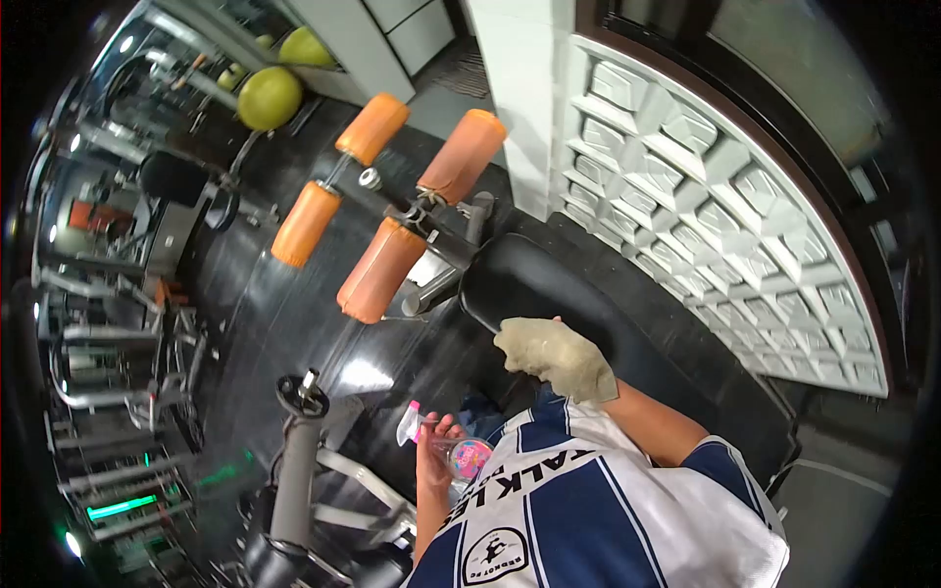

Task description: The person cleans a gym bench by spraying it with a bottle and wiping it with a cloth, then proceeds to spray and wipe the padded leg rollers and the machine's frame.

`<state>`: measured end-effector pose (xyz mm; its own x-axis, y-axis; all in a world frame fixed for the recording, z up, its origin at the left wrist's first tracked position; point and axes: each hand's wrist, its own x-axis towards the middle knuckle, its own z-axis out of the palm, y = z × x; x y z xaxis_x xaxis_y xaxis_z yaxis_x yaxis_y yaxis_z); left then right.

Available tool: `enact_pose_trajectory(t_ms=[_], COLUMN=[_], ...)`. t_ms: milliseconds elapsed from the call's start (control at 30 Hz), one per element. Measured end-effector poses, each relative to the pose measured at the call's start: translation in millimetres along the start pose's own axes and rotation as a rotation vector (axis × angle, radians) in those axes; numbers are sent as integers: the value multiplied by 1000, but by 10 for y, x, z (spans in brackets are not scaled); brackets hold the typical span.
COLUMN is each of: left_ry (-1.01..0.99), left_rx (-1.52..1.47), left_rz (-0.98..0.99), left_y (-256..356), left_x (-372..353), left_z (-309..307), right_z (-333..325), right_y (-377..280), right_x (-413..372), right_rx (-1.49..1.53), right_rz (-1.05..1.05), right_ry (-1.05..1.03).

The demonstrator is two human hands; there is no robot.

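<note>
Head view: the black pad runs long from the orange rollers at upper left down toward your right side, and its near end is cut off behind your shirt. The cloth lies on the pad's near edge, draped over your right hand, so that hand is the closer one to the pad. The cloth hides its fingers, and you cannot tell whether they are spread flat or bunched around it. Your left hand hangs lower and to the left, off the pad and over the floor. Its fingers are wrapped around a small spray bottle. The bottle tilts, with its pink nozzle up and to the left, away from the cloth. The bottle's base is hidden behind your shirt.
</note>
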<state>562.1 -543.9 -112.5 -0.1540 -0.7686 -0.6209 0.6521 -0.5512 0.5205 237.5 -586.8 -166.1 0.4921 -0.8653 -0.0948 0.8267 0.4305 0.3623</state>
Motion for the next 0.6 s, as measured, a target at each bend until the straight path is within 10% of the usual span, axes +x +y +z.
enact_pose_trajectory(t_ms=[167,233,600], left_ry=[-134,-175,-602], left_rx=[247,327,1035], left_rz=[-84,-30,-235], left_y=[542,771,1176], left_x=[534,803,1494], left_z=[157,152,756], right_z=[283,459,-41], right_y=[101,242,1440], right_x=[-61,18,-270], right_rx=[-255,-2013,-816], right_rz=[-258,-754,-996], right_ry=[-75,111,307])
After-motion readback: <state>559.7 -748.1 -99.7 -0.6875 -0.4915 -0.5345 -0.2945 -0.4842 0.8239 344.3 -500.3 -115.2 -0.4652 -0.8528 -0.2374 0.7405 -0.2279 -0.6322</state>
